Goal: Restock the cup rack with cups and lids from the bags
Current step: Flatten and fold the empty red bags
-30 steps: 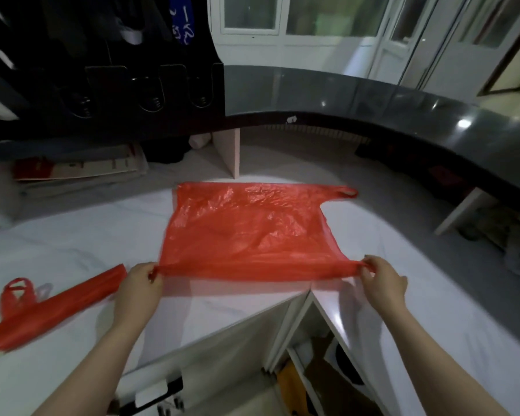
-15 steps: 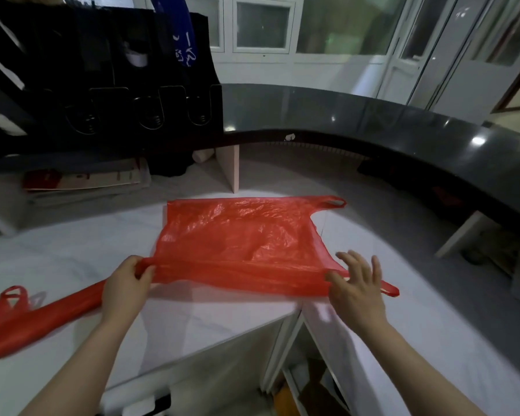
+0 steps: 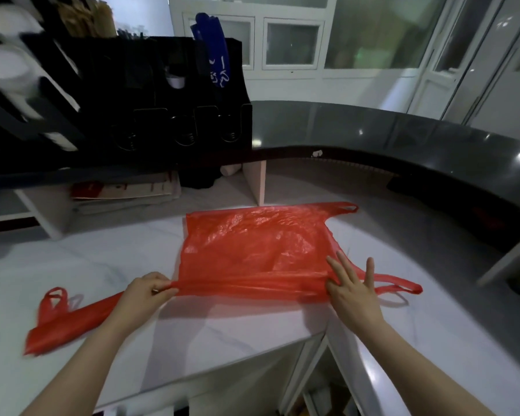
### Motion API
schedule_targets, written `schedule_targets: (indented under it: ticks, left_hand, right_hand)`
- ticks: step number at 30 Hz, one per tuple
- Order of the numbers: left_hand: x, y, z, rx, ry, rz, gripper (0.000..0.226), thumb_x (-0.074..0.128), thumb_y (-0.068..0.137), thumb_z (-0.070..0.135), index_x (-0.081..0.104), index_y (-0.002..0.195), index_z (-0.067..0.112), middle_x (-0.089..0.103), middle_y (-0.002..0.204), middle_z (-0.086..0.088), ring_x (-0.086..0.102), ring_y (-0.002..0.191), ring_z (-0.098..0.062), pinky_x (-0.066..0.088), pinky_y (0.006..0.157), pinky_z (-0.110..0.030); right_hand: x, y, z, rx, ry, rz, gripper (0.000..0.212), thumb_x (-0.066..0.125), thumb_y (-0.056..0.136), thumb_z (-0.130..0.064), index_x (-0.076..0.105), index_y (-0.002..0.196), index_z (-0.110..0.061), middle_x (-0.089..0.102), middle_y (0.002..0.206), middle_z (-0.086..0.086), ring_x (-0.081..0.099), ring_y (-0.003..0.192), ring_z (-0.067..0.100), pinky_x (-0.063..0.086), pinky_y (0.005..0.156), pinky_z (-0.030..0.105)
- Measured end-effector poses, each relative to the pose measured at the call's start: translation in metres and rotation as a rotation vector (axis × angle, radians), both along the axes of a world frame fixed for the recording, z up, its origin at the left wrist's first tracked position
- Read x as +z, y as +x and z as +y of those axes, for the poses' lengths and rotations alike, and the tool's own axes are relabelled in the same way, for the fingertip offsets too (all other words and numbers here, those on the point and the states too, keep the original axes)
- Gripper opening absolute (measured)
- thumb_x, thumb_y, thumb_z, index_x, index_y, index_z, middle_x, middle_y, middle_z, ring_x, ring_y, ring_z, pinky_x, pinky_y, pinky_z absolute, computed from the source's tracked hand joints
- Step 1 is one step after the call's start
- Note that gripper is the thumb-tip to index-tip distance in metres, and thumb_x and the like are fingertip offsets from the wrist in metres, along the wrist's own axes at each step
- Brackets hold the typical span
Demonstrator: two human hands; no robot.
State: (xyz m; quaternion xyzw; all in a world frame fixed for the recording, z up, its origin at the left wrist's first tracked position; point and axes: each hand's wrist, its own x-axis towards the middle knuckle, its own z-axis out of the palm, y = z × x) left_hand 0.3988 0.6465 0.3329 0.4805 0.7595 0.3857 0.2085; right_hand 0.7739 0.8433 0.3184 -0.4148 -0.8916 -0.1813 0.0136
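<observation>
red bag (image 3: 252,244) flat on desk (image 3: 222,331), just ahead of my hands, folded near edge running left-right between them. left hand (image 3: 144,295) pinches its left corner; right hand (image 3: 351,289) flat, fingers spread, pressing the right end.

The white counter (image 3: 81,265) had thin grey lines in it (like marble). A dark, shiny shelf (image 3: 403,136) curved round behind it, with bright spots of light on top. Farther back were a white wall (image 3: 312,85) and windows (image 3: 291,43) with white frames.
</observation>
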Motion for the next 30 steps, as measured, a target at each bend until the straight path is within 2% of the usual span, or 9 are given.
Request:
schedule_targets:
  ticks: [3, 6, 9, 12, 17, 20, 23, 26, 30]
  left_hand:
    - [-0.003, -0.006, 0.001, -0.032, -0.081, 0.185, 0.028, 0.076, 0.077, 0.01, 0.073, 0.077, 0.038, 0.064, 0.071, 0.01, 0.061, 0.068, -0.003, 0.043, 0.067, -0.016]
    - [-0.007, -0.004, 0.002, -0.018, -0.071, 0.491, 0.02, 0.077, 0.073, 0.005, 0.077, 0.084, 0.023, 0.057, 0.068, 0.015, 0.057, 0.066, -0.01, 0.042, 0.063, -0.026]
    - [-0.015, 0.001, -0.006, -0.086, 0.009, 0.654, 0.029, 0.083, 0.059, -0.004, 0.076, 0.079, 0.016, 0.064, 0.071, 0.006, 0.062, 0.065, -0.021, 0.049, 0.06, -0.033]
    - [-0.026, 0.008, -0.017, -0.16, -0.055, 0.652, 0.039, 0.082, 0.051, -0.006, 0.071, 0.08, 0.018, 0.069, 0.083, 0.004, 0.066, 0.072, -0.023, 0.052, 0.067, -0.035]
    - [-0.044, 0.032, -0.031, -0.216, -0.189, 0.571, 0.072, 0.07, 0.071, 0.013, 0.048, 0.138, 0.028, 0.053, 0.135, 0.007, 0.053, 0.121, -0.016, 0.037, 0.102, -0.025]
    - [-0.046, 0.048, -0.026, -0.316, -0.154, 0.6, 0.071, 0.065, 0.081, 0.008, 0.039, 0.143, 0.033, 0.044, 0.145, 0.006, 0.045, 0.13, -0.016, 0.026, 0.105, -0.021]
    - [-0.052, 0.053, -0.024, -0.326, -0.2, 0.548, 0.062, 0.046, 0.094, 0.006, 0.027, 0.146, 0.033, 0.023, 0.151, 0.012, 0.031, 0.139, -0.009, 0.014, 0.105, -0.012]
    - [-0.058, 0.052, -0.022, -0.345, -0.258, 0.573, 0.058, 0.041, 0.096, 0.005, 0.025, 0.147, 0.027, 0.013, 0.154, 0.009, 0.021, 0.143, -0.01, 0.01, 0.11, -0.014]
    - [-0.064, 0.051, -0.02, -0.378, -0.292, 0.639, 0.06, 0.032, 0.097, 0.003, 0.011, 0.15, 0.021, 0.0, 0.156, 0.003, 0.008, 0.146, -0.015, 0.001, 0.111, -0.017]
  right_hand:
    - [0.001, 0.007, 0.002, 0.021, 0.049, -0.021, 0.023, 0.083, 0.064, -0.02, 0.075, 0.085, -0.027, 0.054, 0.138, 0.006, 0.026, 0.141, 0.025, -0.01, 0.106, 0.071]
    - [-0.002, 0.018, 0.002, 0.201, 0.136, 0.042, 0.036, 0.088, 0.047, -0.008, 0.077, 0.081, -0.016, 0.068, 0.117, 0.008, 0.057, 0.12, 0.029, 0.002, 0.106, 0.067]
    - [-0.008, 0.033, -0.002, 0.335, 0.123, 0.092, 0.037, 0.089, 0.049, -0.006, 0.077, 0.083, -0.013, 0.072, 0.106, 0.009, 0.066, 0.106, 0.03, 0.01, 0.106, 0.062]
    - [-0.022, 0.051, -0.006, 0.418, 0.072, 0.083, 0.027, 0.078, 0.07, -0.02, 0.075, 0.096, -0.015, 0.072, 0.107, 0.008, 0.068, 0.103, 0.028, 0.019, 0.111, 0.059]
    - [-0.03, 0.051, -0.019, 0.395, -0.031, 0.12, 0.052, 0.034, 0.096, -0.045, 0.064, 0.121, -0.01, 0.074, 0.098, 0.006, 0.071, 0.089, 0.023, 0.053, 0.088, 0.05]
    - [-0.028, 0.046, -0.024, 0.473, 0.0, 0.128, 0.026, 0.071, 0.076, -0.031, 0.075, 0.095, -0.013, 0.075, 0.089, 0.004, 0.072, 0.083, 0.022, 0.053, 0.082, 0.051]
    - [-0.03, 0.052, -0.024, 0.452, -0.003, 0.133, 0.017, 0.075, 0.074, -0.027, 0.077, 0.086, -0.014, 0.075, 0.092, 0.004, 0.072, 0.086, 0.023, 0.054, 0.08, 0.049]
    - [-0.033, 0.063, -0.023, 0.381, -0.089, 0.109, 0.042, 0.094, 0.052, -0.019, 0.078, 0.09, -0.012, 0.074, 0.097, 0.009, 0.072, 0.089, 0.028, 0.057, 0.078, 0.05]
    - [-0.03, 0.071, -0.027, 0.23, -0.161, 0.16, 0.056, 0.095, 0.046, -0.006, 0.076, 0.098, -0.009, 0.072, 0.101, 0.017, 0.071, 0.088, 0.036, 0.058, 0.068, 0.052]
